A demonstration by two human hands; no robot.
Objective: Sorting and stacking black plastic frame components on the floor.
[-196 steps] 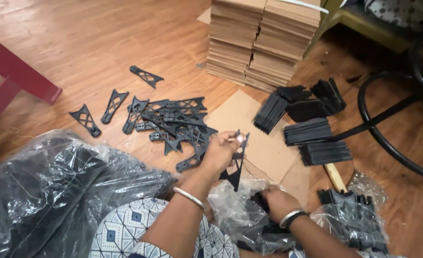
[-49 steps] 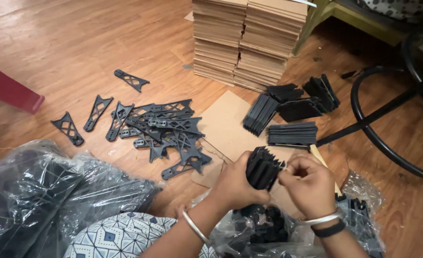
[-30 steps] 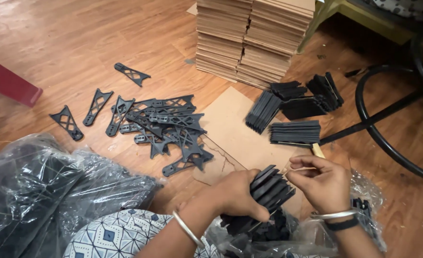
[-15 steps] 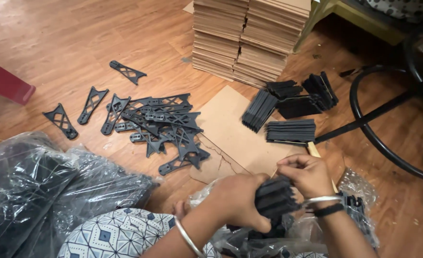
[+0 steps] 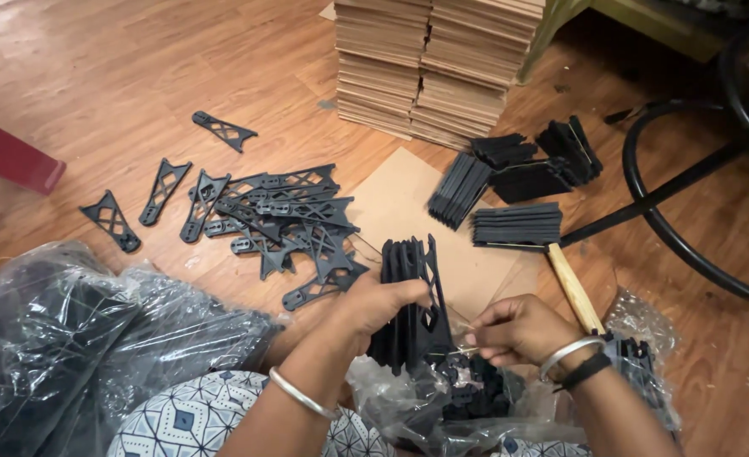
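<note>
Your left hand [image 5: 374, 306] grips a stack of black lattice brackets [image 5: 410, 305] upright, long axis vertical, while your right hand [image 5: 518, 330] pinches its lower edge.

Left hand [image 5: 373, 306] raised bracket bundle [image 5: 410, 309] upright from low tilt; right hand [image 5: 514, 328] shifted beside its lower edge

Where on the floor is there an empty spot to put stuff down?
Bare wood floor lies left of the cardboard stacks, above the scattered black brackets. The flat cardboard sheet is partly free. It is crowded around both hands, the plastic bags and the tied bundles.
</note>
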